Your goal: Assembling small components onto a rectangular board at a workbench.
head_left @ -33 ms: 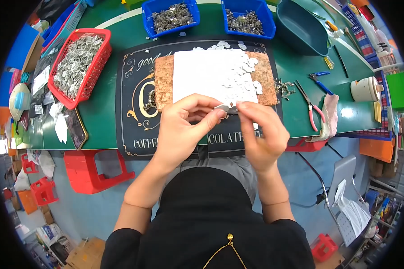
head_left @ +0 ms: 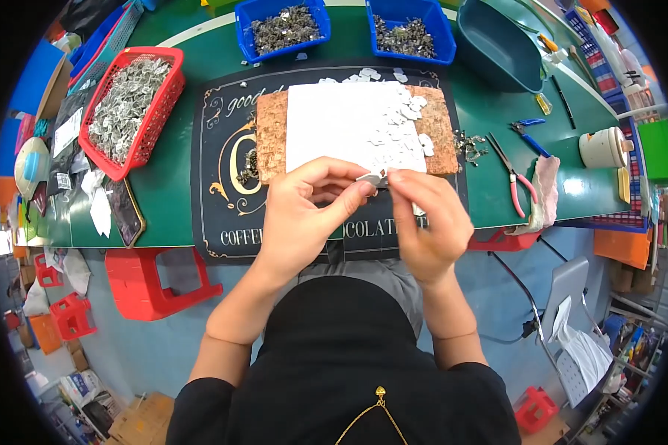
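My left hand (head_left: 300, 211) pinches a small flat pale-grey piece (head_left: 371, 179) between thumb and forefinger, just over the near edge of a white sheet (head_left: 323, 122). My right hand (head_left: 432, 222) is closed, its thumb and forefinger tips meeting at the piece's right end. A tiny dark bit shows between the fingertips; what it is, I cannot make out. Several similar flat white pieces (head_left: 397, 133) lie scattered over the right half of the sheet. Under the sheet is a brown cork-like board (head_left: 272, 126), resting on a black printed mat (head_left: 223, 204).
Blue bins (head_left: 251, 48) of small metallic parts stand at the back, beside an empty dark-green tub (head_left: 497, 48). A red basket (head_left: 145, 141) of pale pieces is at left, near a phone (head_left: 126, 211). Pink-handled pliers (head_left: 523, 196), blue cutters (head_left: 528, 137) and a cloth (head_left: 545, 185) lie right.
My right hand has shifted slightly left, its fingertips closer to the flat piece. The left hand stays nearly in place, still holding it.
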### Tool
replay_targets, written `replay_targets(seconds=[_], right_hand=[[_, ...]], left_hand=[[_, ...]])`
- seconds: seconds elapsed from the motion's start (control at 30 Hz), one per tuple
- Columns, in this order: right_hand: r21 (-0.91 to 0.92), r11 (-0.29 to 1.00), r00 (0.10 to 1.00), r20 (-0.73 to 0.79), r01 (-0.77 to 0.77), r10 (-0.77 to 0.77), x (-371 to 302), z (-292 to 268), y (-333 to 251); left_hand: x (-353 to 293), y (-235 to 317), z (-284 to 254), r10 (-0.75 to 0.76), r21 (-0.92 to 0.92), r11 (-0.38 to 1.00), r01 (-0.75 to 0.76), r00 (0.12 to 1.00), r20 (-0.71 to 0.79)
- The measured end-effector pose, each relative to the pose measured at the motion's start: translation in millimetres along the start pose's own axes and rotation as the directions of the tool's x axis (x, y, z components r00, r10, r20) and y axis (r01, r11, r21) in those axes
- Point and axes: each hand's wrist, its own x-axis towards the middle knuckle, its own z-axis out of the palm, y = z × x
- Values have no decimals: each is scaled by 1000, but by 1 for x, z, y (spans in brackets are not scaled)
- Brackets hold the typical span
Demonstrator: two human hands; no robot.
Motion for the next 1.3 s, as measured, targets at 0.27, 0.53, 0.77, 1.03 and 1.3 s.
replay_targets(seconds=[0.27, 0.53, 0.77, 1.03, 1.3], right_hand=[[-249, 934, 961, -43, 256, -275, -10, 17, 3], [-28, 999, 999, 34, 41, -40, -13, 12, -4], [499, 727, 881, 241, -472, 407, -15, 8, -15], [469, 778, 907, 262, -418, 329, -16, 9, -21], [335, 873, 931, 218, -354, 294, -18, 10, -26]], left_hand=[[-5, -4, 2, 59, -32, 998, -59, 998, -21], [-6, -6, -4, 144, 43, 989, -143, 990, -9], [-12, -11, -1, 283, 118, 955, -273, 955, -83], [-22, -13, -2, 297, 50, 955, -294, 951, -80], [-24, -22, -2, 328, -88, 939, -333, 942, -68]])
